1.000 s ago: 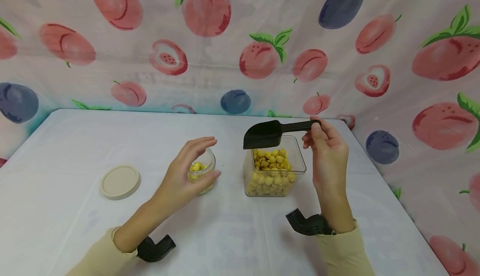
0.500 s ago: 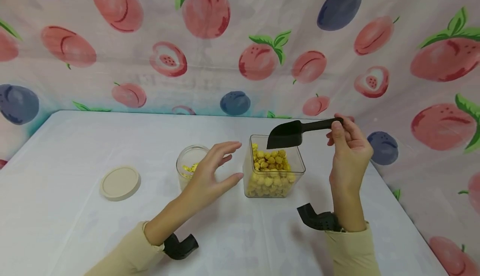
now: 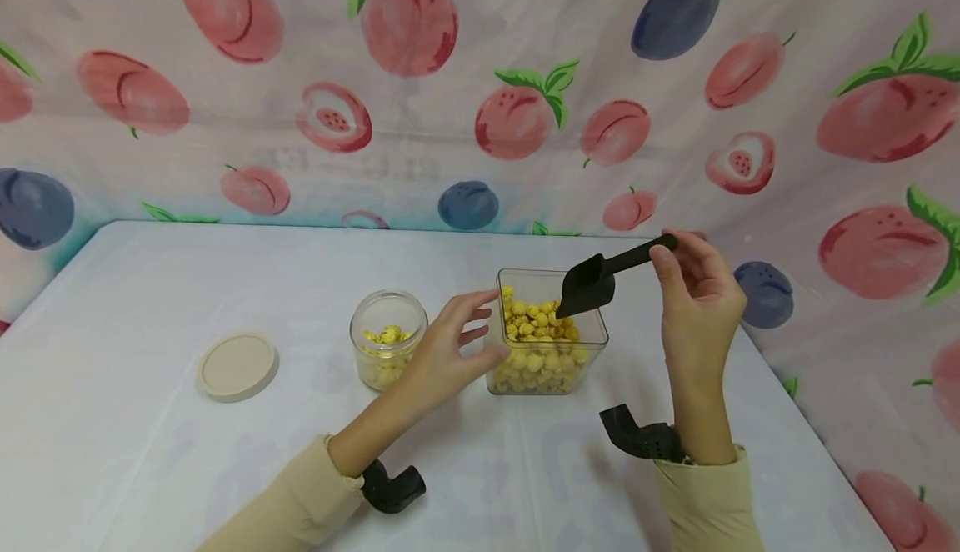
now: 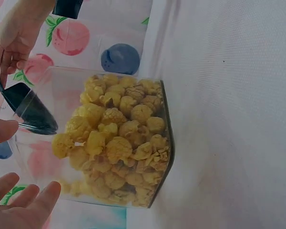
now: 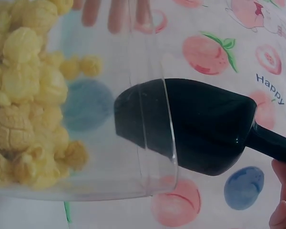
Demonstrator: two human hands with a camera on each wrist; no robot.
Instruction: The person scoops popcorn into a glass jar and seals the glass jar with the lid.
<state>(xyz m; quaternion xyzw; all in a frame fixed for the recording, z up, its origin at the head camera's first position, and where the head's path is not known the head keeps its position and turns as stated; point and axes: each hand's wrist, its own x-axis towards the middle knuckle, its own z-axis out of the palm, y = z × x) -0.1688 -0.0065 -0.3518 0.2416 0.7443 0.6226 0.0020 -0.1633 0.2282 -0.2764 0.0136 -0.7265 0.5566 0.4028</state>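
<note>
A clear square container stands on the table, partly filled with yellow popcorn. My right hand pinches the handle end of a black scoop. The scoop tilts downward, its tip inside the container's mouth just above the popcorn; in the right wrist view the scoop's blade is partly behind the clear wall. My left hand is at the container's left side, fingers spread round its near-left rim; whether they touch it I cannot tell. Left of that hand is a round clear jar with some popcorn in it.
A round beige lid lies on the white table, left of the jar. A fruit-patterned cloth hangs behind the table and along its right side. Each wrist carries a black camera mount.
My left hand has moved right, from around the jar to the square container. My right hand shifted right, and the scoop has swung from nearly level to tip-down inside the container.
</note>
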